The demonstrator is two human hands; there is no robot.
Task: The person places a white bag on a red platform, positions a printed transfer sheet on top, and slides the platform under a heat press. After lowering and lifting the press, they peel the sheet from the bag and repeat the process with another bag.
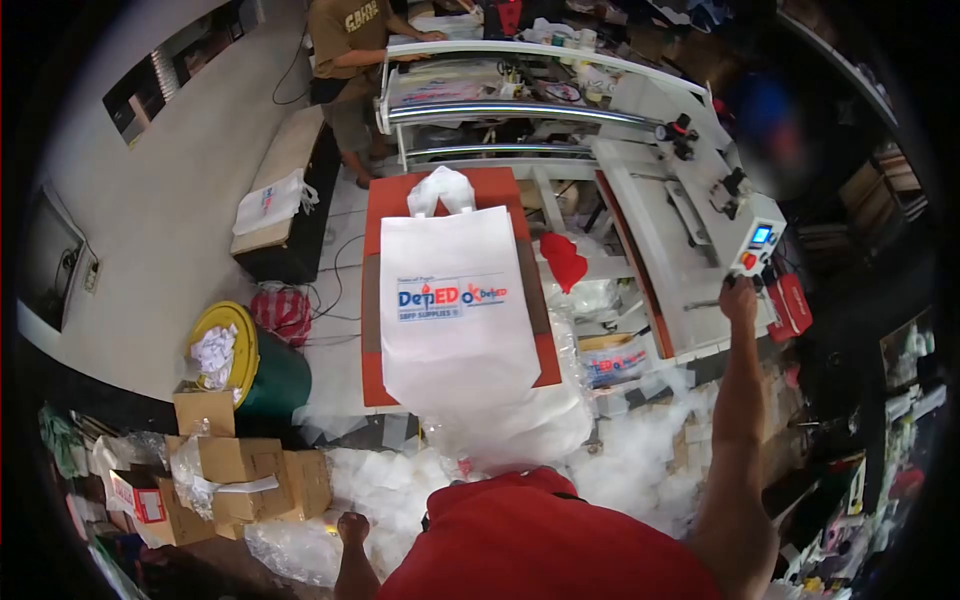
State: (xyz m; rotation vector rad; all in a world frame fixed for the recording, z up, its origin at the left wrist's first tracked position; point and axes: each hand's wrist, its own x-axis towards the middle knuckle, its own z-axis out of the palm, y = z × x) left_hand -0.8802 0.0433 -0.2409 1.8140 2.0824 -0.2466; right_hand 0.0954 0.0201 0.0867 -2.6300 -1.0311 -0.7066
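Observation:
A white tote bag with blue and red "DepED" lettering lies flat on the red-brown platen of a heat press, its handles pointing away from me. My right hand is stretched out to the front of the press, just under the control box with its lit screen and red button. Its fingers look curled there, but what they grip or press is hidden. Low beside my body hangs my left hand, closed like a fist, with no object visible in it. The heated plate section stands off to the right of the bag.
Another person works behind the press. A green bin with a yellow rim holds crumpled white material. Cardboard boxes sit lower left; white bags and plastic cover the floor. A red cloth lies right of the platen.

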